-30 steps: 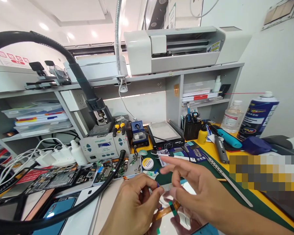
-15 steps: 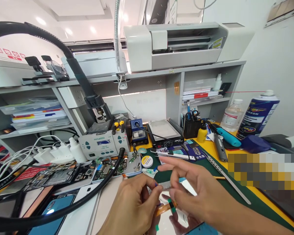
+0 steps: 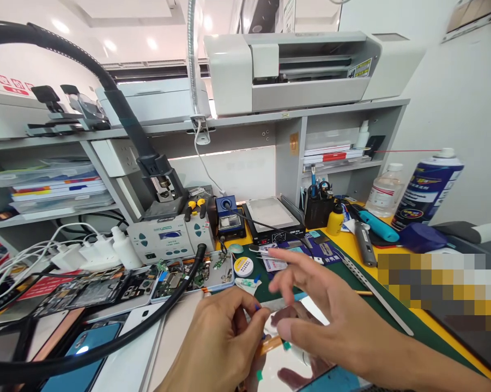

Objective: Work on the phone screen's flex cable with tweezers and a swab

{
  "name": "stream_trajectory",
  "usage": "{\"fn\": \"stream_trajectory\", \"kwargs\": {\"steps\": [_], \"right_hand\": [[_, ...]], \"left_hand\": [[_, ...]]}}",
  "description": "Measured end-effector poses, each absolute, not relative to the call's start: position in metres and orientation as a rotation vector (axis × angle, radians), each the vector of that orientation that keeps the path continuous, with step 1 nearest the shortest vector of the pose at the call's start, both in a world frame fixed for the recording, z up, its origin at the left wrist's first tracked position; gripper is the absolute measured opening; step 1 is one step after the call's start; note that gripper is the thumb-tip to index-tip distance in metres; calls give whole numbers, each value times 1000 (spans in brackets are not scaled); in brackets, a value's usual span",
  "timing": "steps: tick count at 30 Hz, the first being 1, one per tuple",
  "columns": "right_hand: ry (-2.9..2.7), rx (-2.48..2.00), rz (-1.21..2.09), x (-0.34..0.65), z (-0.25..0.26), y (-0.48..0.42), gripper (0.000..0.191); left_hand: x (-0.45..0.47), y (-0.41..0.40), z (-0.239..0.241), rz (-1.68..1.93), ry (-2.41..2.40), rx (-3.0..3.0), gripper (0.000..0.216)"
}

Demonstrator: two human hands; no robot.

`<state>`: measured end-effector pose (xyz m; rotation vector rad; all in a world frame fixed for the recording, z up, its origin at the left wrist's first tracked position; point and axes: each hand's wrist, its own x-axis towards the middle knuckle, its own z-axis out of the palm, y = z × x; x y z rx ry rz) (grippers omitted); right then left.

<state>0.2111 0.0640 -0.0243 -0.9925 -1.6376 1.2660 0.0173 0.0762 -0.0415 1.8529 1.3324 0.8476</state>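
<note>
My left hand (image 3: 216,343) is curled, thumb and forefinger pinched on a small blue tab at the end of a clear film (image 3: 274,321). My right hand (image 3: 322,310) hovers beside it with fingers spread, its thumb near an orange flex cable (image 3: 271,344) with green tabs. Both hands are over a glossy phone screen panel (image 3: 310,370) lying on the green mat (image 3: 371,305).
A hot-air rework station (image 3: 169,238) with a thick black hose (image 3: 118,337) stands at the left, by opened phones (image 3: 106,291). A heating plate (image 3: 272,218), tool cup (image 3: 316,209), spray can (image 3: 425,188), bottle (image 3: 386,190) and metal ruler (image 3: 376,296) sit behind and right.
The view has shifted slightly down. My right hand has spread its fingers and lifted a little off the flex cable, while my left hand keeps its pinch.
</note>
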Motion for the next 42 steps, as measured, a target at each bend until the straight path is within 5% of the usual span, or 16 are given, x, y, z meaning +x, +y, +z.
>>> {"fn": "stream_trajectory", "kwargs": {"steps": [6, 10, 15, 26, 34, 38, 42], "right_hand": [[-1785, -968, 1257, 211, -19, 61, 74], [-1862, -1020, 973, 207, -23, 64, 36], [-1909, -1051, 868, 197, -27, 72, 15], [-1577, -1089, 1365, 208, -28, 90, 22], [-1604, -967, 1309, 214, -21, 83, 70], [-1617, -976, 1242, 215, -21, 80, 49], [-1688, -981, 1273, 217, -20, 76, 79]], "left_hand": [[19, 77, -40, 816, 1369, 1829, 24], [19, 77, -38, 822, 1338, 1881, 20], [24, 74, -39, 819, 1376, 1850, 18], [27, 68, -32, 839, 1342, 1610, 25], [21, 73, -35, 889, 1331, 1719, 24], [20, 72, -35, 927, 1350, 1741, 21], [18, 75, -37, 942, 1343, 1801, 24]]}}
